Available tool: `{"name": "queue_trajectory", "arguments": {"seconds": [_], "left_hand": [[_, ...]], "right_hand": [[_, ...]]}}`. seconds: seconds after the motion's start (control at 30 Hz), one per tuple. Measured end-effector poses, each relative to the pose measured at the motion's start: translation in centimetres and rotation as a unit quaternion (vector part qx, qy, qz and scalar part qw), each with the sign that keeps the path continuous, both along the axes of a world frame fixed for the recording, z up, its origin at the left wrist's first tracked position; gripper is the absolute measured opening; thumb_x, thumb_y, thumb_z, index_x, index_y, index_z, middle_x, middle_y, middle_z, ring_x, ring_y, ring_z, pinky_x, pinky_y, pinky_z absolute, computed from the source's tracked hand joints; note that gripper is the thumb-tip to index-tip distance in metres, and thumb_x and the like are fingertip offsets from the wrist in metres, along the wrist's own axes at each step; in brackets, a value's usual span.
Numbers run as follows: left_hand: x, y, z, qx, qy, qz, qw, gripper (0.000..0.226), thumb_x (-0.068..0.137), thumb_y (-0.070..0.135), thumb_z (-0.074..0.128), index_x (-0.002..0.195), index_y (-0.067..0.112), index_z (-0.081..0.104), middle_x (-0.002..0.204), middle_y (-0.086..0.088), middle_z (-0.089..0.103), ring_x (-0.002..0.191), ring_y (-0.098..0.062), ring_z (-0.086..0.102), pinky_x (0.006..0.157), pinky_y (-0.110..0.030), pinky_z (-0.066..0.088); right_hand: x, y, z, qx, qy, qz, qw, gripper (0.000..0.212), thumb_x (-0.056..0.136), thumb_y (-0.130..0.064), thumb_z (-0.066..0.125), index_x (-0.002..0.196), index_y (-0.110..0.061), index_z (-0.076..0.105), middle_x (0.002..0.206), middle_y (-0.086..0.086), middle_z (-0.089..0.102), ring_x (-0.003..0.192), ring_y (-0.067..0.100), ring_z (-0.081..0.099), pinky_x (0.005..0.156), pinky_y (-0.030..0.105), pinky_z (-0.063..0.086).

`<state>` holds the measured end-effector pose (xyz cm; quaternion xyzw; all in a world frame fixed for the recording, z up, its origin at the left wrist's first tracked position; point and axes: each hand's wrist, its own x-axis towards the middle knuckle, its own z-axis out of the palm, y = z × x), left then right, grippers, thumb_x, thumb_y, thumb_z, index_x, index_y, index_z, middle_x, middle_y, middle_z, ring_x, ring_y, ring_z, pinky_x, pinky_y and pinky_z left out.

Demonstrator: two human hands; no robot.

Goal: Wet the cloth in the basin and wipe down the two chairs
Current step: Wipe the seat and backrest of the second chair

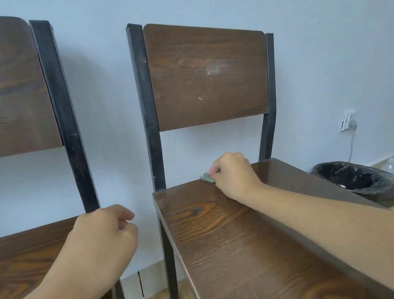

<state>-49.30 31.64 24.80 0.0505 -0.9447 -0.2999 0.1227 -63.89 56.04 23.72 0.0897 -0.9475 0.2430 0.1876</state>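
Observation:
Two dark wood chairs with black metal frames stand against a pale wall. My right hand [234, 177] presses a small greenish cloth [207, 177] onto the back edge of the right chair's seat [226, 235]; only a corner of the cloth shows past my fingers. My left hand [102, 243] hovers in a loose fist with nothing in it, over the right edge of the left chair's seat [7, 269]. Pale smudges mark the right chair's backrest [209, 71], and light specks dot its seat. No basin is in view.
A bin lined with a black bag [360, 182] stands on the wooden floor right of the right chair. A wall socket with a plug and white cable [347, 121] is behind it. A narrow gap of wall and floor separates the chairs.

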Motion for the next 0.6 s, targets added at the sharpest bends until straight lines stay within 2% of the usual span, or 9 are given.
{"name": "queue_trajectory", "arguments": {"seconds": [0.17,0.3,0.37,0.43,0.5,0.53,0.6], "left_hand": [[1.7,-0.8,1.2,-0.004,0.002,0.037,0.999,0.034,0.093,0.025,0.051,0.124,0.021,0.065,0.109,0.003,0.069,0.087,-0.011,0.064,0.076,-0.026,0.05],[2.8,-1.0,1.8,-0.016,0.007,0.048,0.999,0.031,0.094,0.027,0.053,0.123,0.022,0.063,0.101,0.005,0.069,0.081,-0.008,0.064,0.078,-0.03,0.055],[3.0,-0.7,2.3,-0.013,0.004,0.049,0.999,0.031,0.094,0.027,0.053,0.123,0.022,0.063,0.101,0.005,0.068,0.084,-0.011,0.065,0.082,-0.032,0.056],[2.7,-0.4,2.4,0.006,-0.003,0.038,0.999,0.032,0.094,0.025,0.053,0.124,0.021,0.064,0.105,0.004,0.068,0.09,-0.013,0.065,0.082,-0.029,0.054],[2.3,0.0,2.2,0.039,-0.013,0.015,0.999,0.031,0.095,0.023,0.053,0.124,0.023,0.064,0.108,0.003,0.069,0.091,-0.01,0.064,0.072,-0.019,0.048],[2.2,0.2,2.0,0.061,-0.023,0.005,0.998,0.03,0.096,0.023,0.053,0.124,0.024,0.064,0.107,0.004,0.069,0.091,-0.009,0.063,0.069,-0.016,0.046],[1.8,0.6,1.4,0.112,-0.045,-0.009,0.993,0.028,0.097,0.023,0.055,0.122,0.027,0.066,0.102,0.007,0.07,0.092,-0.009,0.066,0.073,-0.018,0.048]], "right_hand": [[2.8,-6.6,-0.5,0.002,0.001,0.089,0.996,0.017,0.095,-0.01,0.068,0.103,-0.015,0.082,0.106,0.008,0.076,0.101,0.025,0.07,0.089,0.04,0.062],[4.2,-9.4,0.1,0.024,-0.002,0.127,0.992,0.021,0.095,-0.005,0.064,0.103,-0.014,0.081,0.108,0.012,0.074,0.105,0.03,0.067,0.088,0.037,0.058],[4.5,-10.0,0.5,0.024,-0.023,0.17,0.985,0.022,0.097,-0.006,0.061,0.103,-0.013,0.081,0.11,0.011,0.073,0.107,0.027,0.065,0.091,0.038,0.057],[4.2,-9.7,0.8,0.026,-0.029,0.204,0.978,0.022,0.098,-0.007,0.061,0.105,-0.013,0.081,0.109,0.009,0.073,0.105,0.024,0.064,0.091,0.038,0.057],[3.3,-8.4,0.7,0.047,-0.013,0.209,0.977,0.024,0.098,-0.007,0.06,0.106,-0.015,0.081,0.108,0.006,0.071,0.104,0.024,0.064,0.092,0.04,0.056],[2.6,-7.3,0.5,0.059,-0.004,0.199,0.978,0.024,0.097,-0.007,0.061,0.107,-0.016,0.081,0.109,0.005,0.071,0.105,0.024,0.064,0.094,0.04,0.055],[0.9,-4.3,0.3,0.068,0.004,0.155,0.986,0.021,0.098,-0.009,0.062,0.108,-0.015,0.08,0.111,0.005,0.072,0.107,0.024,0.065,0.097,0.041,0.054]]}}
